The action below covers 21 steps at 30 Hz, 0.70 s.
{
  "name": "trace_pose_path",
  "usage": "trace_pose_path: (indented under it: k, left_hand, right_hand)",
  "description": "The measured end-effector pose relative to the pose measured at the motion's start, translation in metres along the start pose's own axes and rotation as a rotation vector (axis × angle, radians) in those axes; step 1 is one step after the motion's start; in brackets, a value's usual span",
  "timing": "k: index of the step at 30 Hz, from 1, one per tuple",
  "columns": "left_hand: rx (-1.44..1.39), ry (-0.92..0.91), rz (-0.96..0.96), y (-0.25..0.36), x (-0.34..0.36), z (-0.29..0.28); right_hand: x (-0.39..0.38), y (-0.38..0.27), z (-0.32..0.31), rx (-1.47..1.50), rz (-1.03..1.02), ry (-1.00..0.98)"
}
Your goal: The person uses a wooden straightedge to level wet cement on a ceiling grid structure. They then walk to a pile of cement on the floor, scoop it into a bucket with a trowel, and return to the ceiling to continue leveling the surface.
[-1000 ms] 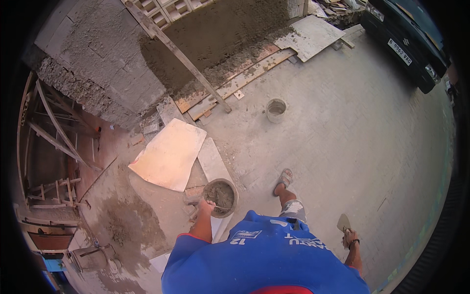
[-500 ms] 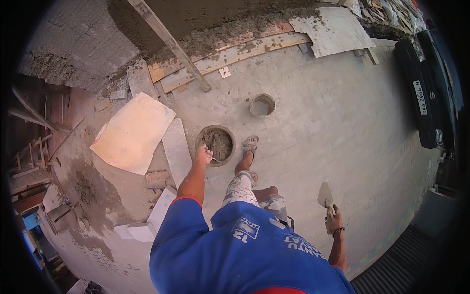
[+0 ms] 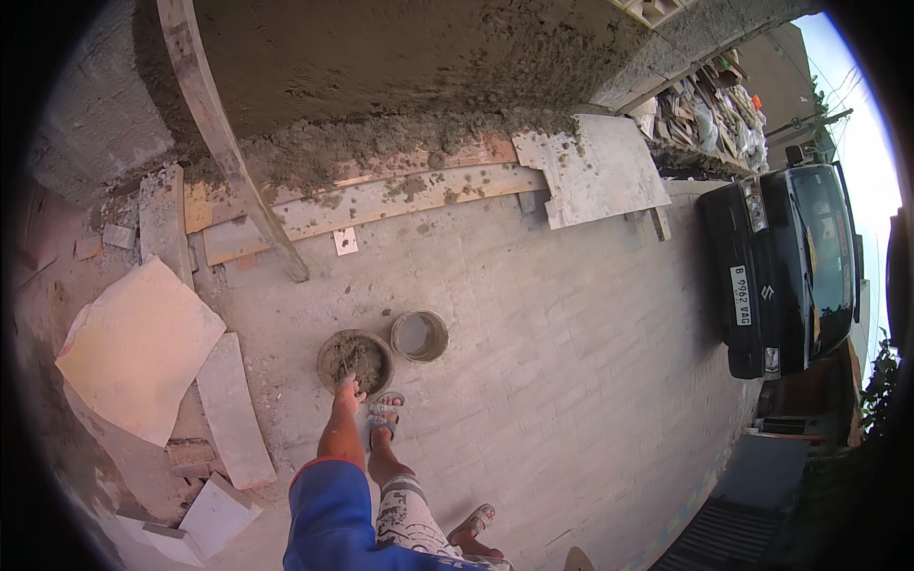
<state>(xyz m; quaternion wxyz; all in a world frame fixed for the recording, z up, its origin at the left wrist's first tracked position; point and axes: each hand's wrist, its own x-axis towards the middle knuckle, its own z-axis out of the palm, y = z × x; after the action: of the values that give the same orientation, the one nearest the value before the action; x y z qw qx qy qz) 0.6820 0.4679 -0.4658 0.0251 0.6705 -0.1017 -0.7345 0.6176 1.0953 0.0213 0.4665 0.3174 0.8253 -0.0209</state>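
Note:
My left hand (image 3: 350,388) is closed at the near rim of a round bucket (image 3: 327,343), seemingly on its handle, though the fingers partly hide the grip. Lumpy grey-brown mortar (image 3: 347,357) lies inside. Just to the right and slightly farther stands a second bucket (image 3: 443,338) with smooth greyish contents. Out of the picture is my right hand; only the tip of a trowel blade (image 3: 578,561) shows at the lower edge.
A wooden post (image 3: 224,143) leans by a freshly mortared wall (image 3: 381,57). Mortar-splattered planks (image 3: 381,202) and a pale board (image 3: 595,176) line its base. Left lie a cream sheet (image 3: 143,347) and a long slab (image 3: 233,409). A dark car (image 3: 785,271) stands right.
The mortar bucket has moved with my left hand, closer to the second bucket. My view has swung up and right. My right hand has left the picture, with only the trowel tip still showing.

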Motion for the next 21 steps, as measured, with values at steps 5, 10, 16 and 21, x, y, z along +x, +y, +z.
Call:
trace_pose_path:
  k: [5, 10, 16, 21]
  left_hand:
    - [0.493, 0.195, 0.256, -0.002, 0.041, 0.014]
    - [0.965, 0.359, 0.544, 0.011, -0.033, -0.028]
    - [1.109, 0.165, 0.528, -0.024, -0.213, -0.137]
    - [0.758, 0.194, 0.548, -0.13, -0.274, -0.279]
  right_hand:
    - [0.002, -0.03, -0.009, -0.034, -0.038, 0.002]
    - [0.036, -0.036, -0.012, -0.057, -0.17, -0.045]
    - [0.075, -0.02, 0.004, -0.1, -0.368, -0.113]
    - [0.099, 0.015, 0.036, 0.039, -0.523, -0.218]
